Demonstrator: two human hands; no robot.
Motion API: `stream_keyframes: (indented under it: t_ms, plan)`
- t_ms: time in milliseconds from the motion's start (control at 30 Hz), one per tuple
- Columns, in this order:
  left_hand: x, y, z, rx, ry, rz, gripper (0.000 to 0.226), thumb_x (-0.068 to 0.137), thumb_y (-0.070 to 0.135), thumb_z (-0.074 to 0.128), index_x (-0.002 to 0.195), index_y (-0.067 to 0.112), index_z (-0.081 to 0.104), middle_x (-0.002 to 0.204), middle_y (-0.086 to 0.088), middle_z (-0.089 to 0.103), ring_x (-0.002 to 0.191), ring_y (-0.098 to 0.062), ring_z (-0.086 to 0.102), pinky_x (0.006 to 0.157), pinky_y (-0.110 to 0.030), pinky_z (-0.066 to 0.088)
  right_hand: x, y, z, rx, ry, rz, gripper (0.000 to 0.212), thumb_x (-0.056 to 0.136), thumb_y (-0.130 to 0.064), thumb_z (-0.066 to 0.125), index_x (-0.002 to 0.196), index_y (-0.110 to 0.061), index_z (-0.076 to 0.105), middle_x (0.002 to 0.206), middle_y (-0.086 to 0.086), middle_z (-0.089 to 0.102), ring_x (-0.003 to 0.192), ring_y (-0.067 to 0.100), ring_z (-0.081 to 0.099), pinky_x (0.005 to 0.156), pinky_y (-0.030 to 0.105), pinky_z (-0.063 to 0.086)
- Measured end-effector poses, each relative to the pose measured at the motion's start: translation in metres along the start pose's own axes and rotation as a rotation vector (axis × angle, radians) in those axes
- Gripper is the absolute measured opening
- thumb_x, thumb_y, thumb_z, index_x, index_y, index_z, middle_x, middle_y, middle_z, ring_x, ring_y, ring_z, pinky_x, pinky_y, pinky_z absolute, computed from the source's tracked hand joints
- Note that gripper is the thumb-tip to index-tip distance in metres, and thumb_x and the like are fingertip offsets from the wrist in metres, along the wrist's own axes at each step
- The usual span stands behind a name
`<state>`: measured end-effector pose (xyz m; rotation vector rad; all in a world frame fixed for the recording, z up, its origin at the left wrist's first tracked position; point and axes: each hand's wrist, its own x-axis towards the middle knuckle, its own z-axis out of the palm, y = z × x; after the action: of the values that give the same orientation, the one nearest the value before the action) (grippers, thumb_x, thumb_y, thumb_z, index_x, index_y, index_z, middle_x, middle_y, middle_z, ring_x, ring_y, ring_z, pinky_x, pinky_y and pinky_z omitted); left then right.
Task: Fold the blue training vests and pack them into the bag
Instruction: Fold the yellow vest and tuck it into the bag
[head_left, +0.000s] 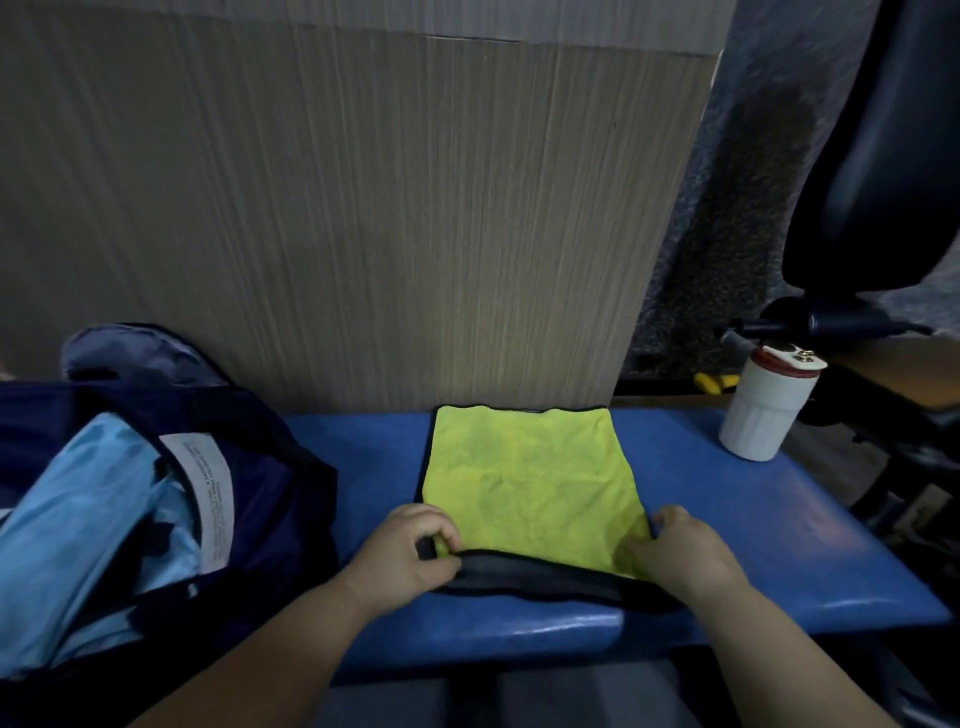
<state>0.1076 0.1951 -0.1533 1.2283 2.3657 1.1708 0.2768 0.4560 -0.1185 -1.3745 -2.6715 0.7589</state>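
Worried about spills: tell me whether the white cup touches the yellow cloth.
Apart. Head view shows bare blue bench between white cup and yellow cloth.

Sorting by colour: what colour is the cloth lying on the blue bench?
The cloth is yellow-green with a dark edge, clearest in the head view.

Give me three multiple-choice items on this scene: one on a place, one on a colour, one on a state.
1. Where does the white tumbler stand?
A. on the blue bench top, right of the cloth
B. on the floor
C. on the cloth

2. What colour is the cloth's upper face?
A. red
B. yellow-green
C. white

3. What is the left hand doing?
A. hanging idle
B. pinching the cloth's near edge
C. holding the tumbler

Answers:
1 A, it stands near the bench top's far right corner.
2 B, the face is yellow-green with a dark border.
3 B, its fingers curl on the near edge, as the right hand does.
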Motion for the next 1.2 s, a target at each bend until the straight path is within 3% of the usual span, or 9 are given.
stream_keyframes:
  t_ms: [133,300,467,600,800,900,1000,1133,1200]
  plan:
    - [0.002,0.000,0.009,0.105,0.004,0.026,0.021,0.071,0.039,0.076,0.068,0.050,0.059,0.101,0.022,0.056,0.108,0.007,0.041,0.090,-0.009,0.029,0.000,-0.001,-0.001,-0.055,0.000,-0.018,0.028,0.089,-0.041,0.056,0.105,-0.019,0.048,0.087,-0.004,0.054,0.083,0.019,0.055,0.064,0.031,0.042]
    - [0.008,0.012,0.003,0.080,0.101,-0.036,0.023,0.083,0.021,0.072,0.077,0.039,0.060,0.095,0.016,0.061,0.097,-0.003,0.054,0.079,-0.013,0.039,0.005,-0.005,-0.002,-0.048,0.023,-0.029,0.026,0.093,-0.035,0.055,0.108,-0.014,0.054,0.086,-0.002,0.053,0.084,0.022,0.053,0.060,0.029,0.037]
    - [0.006,0.026,-0.023,0.154,0.031,0.012,0.037,0.086,0.011,0.066,0.079,0.046,0.061,0.093,0.017,0.066,0.090,-0.002,0.061,0.079,-0.016,0.048,0.012,-0.004,-0.006,-0.022,0.009,-0.038,0.017,0.093,-0.031,0.059,0.100,-0.017,0.053,0.083,-0.003,0.053,0.080,0.019,0.051,0.061,0.030,0.038]
    - [0.007,0.032,-0.046,0.326,-0.057,0.011,0.047,0.081,-0.004,0.051,0.081,0.040,0.068,0.089,0.023,0.063,0.091,0.004,0.058,0.081,-0.007,0.042,0.014,0.000,-0.008,-0.057,-0.026,-0.040,0.019,0.092,-0.032,0.059,0.097,-0.014,0.053,0.081,-0.002,0.054,0.076,0.016,0.051,0.054,0.027,0.035]
    - [-0.001,0.024,-0.040,0.450,-0.425,-0.114,0.026,0.078,0.022,0.060,0.091,0.044,0.055,0.109,0.019,0.055,0.107,-0.004,0.049,0.092,-0.022,0.042,0.003,0.003,-0.020,0.038,-0.200,-0.053,0.047,0.087,-0.043,0.068,0.113,-0.017,0.039,0.099,0.001,0.052,0.072,0.013,0.050,0.048,0.023,0.038]
    - [-0.002,0.020,-0.033,0.469,-0.367,-0.069,0.030,0.075,0.047,0.073,0.098,0.044,0.053,0.111,0.020,0.051,0.108,-0.001,0.045,0.099,-0.026,0.037,-0.004,0.011,-0.025,0.176,-0.348,-0.055,0.052,0.085,-0.036,0.072,0.122,-0.023,0.038,0.084,0.004,0.050,0.053,0.012,0.050,0.042,0.019,0.039]
    - [-0.002,0.018,-0.029,0.457,-0.323,-0.049,0.039,0.071,0.049,0.080,0.101,0.044,0.055,0.110,0.020,0.051,0.106,-0.001,0.045,0.096,-0.023,0.037,-0.003,0.018,-0.024,0.350,-0.403,-0.066,0.034,0.088,-0.019,0.071,0.110,-0.023,0.046,0.067,0.005,0.048,0.039,0.008,0.046,0.040,0.019,0.036]
    - [-0.001,0.014,-0.030,0.450,-0.249,-0.023,0.029,0.078,0.033,0.074,0.106,0.039,0.066,0.107,0.020,0.054,0.100,-0.001,0.050,0.089,-0.019,0.043,0.001,0.024,-0.027,0.618,-0.457,-0.066,0.016,0.086,-0.012,0.072,0.094,-0.013,0.058,0.072,0.005,0.057,0.055,0.012,0.054,0.051,0.021,0.040]
    - [-0.003,0.013,-0.030,0.464,-0.206,-0.023,0.030,0.080,0.025,0.068,0.107,0.038,0.067,0.106,0.020,0.055,0.097,0.000,0.050,0.085,-0.015,0.042,0.000,0.027,-0.031,0.580,-0.547,-0.089,0.033,0.068,-0.017,0.083,0.095,-0.011,0.066,0.079,0.004,0.061,0.065,0.012,0.057,0.058,0.020,0.043]
